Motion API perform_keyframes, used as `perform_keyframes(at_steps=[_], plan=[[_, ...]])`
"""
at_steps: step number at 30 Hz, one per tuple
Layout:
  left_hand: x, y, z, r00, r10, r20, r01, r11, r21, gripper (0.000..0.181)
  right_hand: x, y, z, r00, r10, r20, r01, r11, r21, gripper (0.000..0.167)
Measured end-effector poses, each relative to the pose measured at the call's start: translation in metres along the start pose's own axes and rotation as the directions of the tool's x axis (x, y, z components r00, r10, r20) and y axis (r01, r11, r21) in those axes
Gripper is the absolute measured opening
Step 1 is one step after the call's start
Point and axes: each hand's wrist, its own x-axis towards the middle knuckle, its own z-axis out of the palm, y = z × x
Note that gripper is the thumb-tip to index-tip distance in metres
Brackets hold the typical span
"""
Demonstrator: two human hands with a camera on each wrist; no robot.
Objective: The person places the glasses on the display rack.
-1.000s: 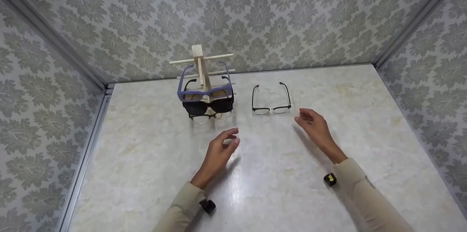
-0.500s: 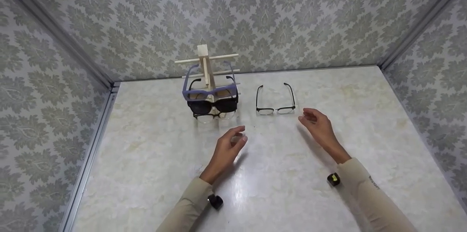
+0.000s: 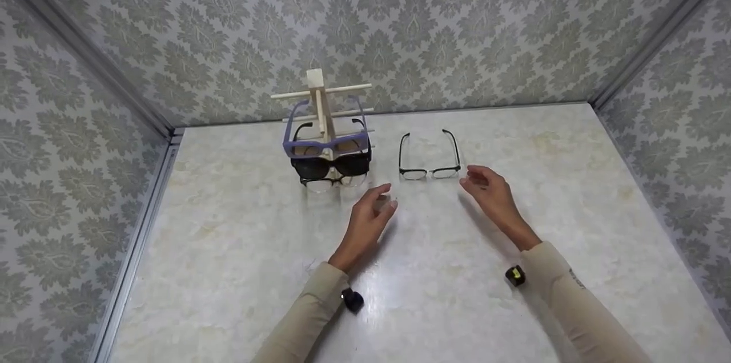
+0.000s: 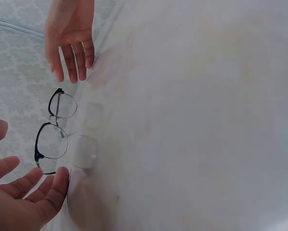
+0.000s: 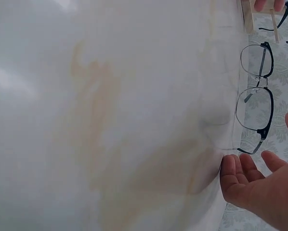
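Note:
A pair of black-browed eyeglasses (image 3: pixel 429 173) lies on the table with its temples unfolded toward the back wall; its clear lenses show in the left wrist view (image 4: pixel 52 140) and the right wrist view. My right hand (image 3: pixel 492 196) is just right of the frame's front corner, fingers loosely bent, holding nothing. To the front left of the glasses hovers my left hand (image 3: pixel 368 220), thumb and fingers apart, with nothing between them. Close behind it stands a wooden eyewear rack (image 3: pixel 317 92), bearing purple-framed glasses (image 3: pixel 325 147), black sunglasses (image 3: pixel 331 166) and clear-lensed glasses (image 3: pixel 318 185).
The marbled table (image 3: pixel 228 271) backs onto a patterned wall (image 3: pixel 400 26), with more patterned panels left and right. Bare wooden pegs (image 3: pixel 349 88) stick out at the rack's top. A small black device sits at each wrist.
My left hand has moved right and forward, nearer the eyeglasses on the table. The right hand stays beside them, shifting only slightly. The glasses and rack keep their places.

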Motion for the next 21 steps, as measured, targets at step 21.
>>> perform_keyframes(at_steps=[21], plan=[[0.033, 0.003, 0.03, 0.995, -0.02, -0.102, 0.015, 0.999, -0.052, 0.053, 0.02, -0.005, 0.016, 1.0, 0.003, -0.018, -0.002, 1.0, 0.002, 0.051]])
